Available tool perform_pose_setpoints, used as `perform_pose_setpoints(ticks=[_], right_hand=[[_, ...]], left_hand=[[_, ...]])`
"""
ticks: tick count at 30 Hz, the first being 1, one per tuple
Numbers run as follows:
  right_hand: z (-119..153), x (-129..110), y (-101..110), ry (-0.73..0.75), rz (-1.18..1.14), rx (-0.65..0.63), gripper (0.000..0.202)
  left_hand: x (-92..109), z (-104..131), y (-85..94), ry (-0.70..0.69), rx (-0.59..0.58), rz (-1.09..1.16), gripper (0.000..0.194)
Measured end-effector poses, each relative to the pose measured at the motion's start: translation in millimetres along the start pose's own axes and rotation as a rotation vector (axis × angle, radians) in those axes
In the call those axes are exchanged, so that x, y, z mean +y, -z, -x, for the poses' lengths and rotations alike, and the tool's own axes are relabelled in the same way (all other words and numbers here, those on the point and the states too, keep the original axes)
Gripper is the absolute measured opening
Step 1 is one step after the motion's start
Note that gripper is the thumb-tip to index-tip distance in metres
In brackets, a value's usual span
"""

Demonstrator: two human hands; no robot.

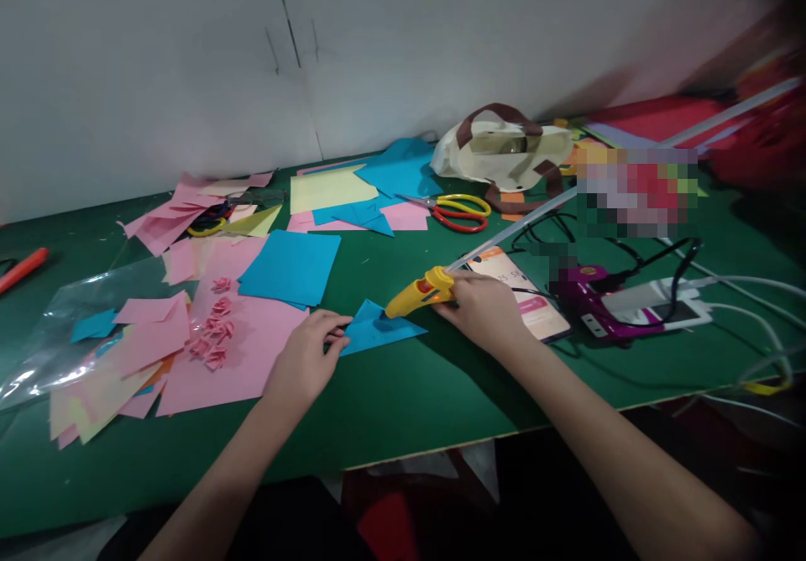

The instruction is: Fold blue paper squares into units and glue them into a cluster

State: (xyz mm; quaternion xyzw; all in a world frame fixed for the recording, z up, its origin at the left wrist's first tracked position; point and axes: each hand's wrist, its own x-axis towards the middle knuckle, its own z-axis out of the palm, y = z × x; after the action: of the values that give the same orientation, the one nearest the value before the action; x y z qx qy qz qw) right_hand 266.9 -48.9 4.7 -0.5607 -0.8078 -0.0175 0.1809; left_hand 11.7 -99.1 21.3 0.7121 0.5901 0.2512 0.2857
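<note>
A folded blue paper (384, 334) lies on the green table near its front edge. My left hand (313, 347) holds the paper's left corner between thumb and fingers. In my right hand (482, 305) is a yellow glue gun (419, 292), its nozzle pointing down at the upper part of the blue paper. A long clear glue stick (520, 223) runs out of the gun's back toward the upper right. Whether the nozzle touches the paper is hard to tell.
Left lie a blue paper stack (290, 267), pink paper roses (217, 326) and a plastic bag (47, 334). Behind are red-and-yellow scissors (459, 212) and a cream bag (497, 154). Right are a phone (535, 313), a purple power strip (588, 313) and cables. The front edge (441, 446) is close.
</note>
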Motion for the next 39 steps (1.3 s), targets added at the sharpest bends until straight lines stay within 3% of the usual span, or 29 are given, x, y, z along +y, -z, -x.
perform_pose_setpoints(ticks=[8, 23, 26, 33, 39], right_hand=[[4, -17, -3, 0.058, -0.013, -0.003, 0.018], [6, -8, 4, 0.11, 0.065, -0.012, 0.017], [8, -9, 0, 0.171, 0.028, 0.019, 0.023], [7, -5, -5, 0.153, 0.019, 0.037, 0.024], [5, -8, -7, 0.171, 0.083, 0.154, 0.02]], left_hand=[[0, 0, -0.4, 0.009, -0.005, -0.005, 0.023], [1, 1, -0.5, 0.016, -0.005, -0.01, 0.022], [1, 1, -0.6, 0.017, -0.007, -0.014, 0.023], [1, 0, -0.6, 0.024, -0.015, -0.024, 0.024], [2, 0, -1.2, 0.024, -0.017, -0.028, 0.024]])
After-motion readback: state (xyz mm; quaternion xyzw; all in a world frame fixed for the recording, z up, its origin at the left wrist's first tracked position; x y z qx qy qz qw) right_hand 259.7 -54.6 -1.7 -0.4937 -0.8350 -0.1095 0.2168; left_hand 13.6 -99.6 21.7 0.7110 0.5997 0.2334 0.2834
